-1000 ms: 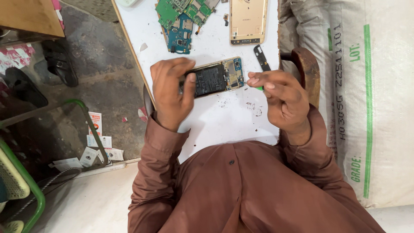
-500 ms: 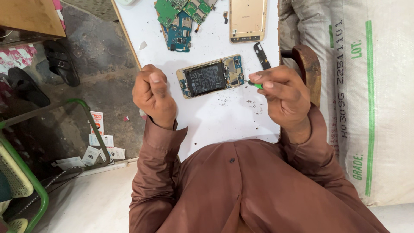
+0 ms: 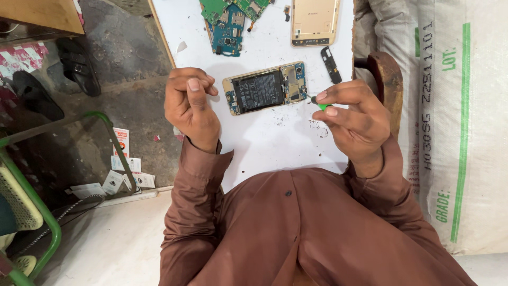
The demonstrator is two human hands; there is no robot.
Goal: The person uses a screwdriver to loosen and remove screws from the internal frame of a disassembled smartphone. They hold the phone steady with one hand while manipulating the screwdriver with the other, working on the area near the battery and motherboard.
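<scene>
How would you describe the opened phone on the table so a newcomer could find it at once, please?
On the white table, look between the person's two hands. The opened gold-framed phone lies there on a slant, its black battery exposed, unlike the closed gold back cover beyond it.

White worktop with phone parts laid out on it

The white table (image 3: pixel 264 143) carries an opened phone (image 3: pixel 264 91) lying flat near its middle, battery and circuitry facing up, set at a slight slant. Beyond it, at the far edge, lie green and blue circuit boards (image 3: pixel 228 24), overlapping one another, and a gold back cover (image 3: pixel 315 22) beside them. A small black part (image 3: pixel 330 64) rests between the cover and the phone. Dark specks and crumbs (image 3: pixel 317 130) scatter over the bare surface beside the phone.
</scene>
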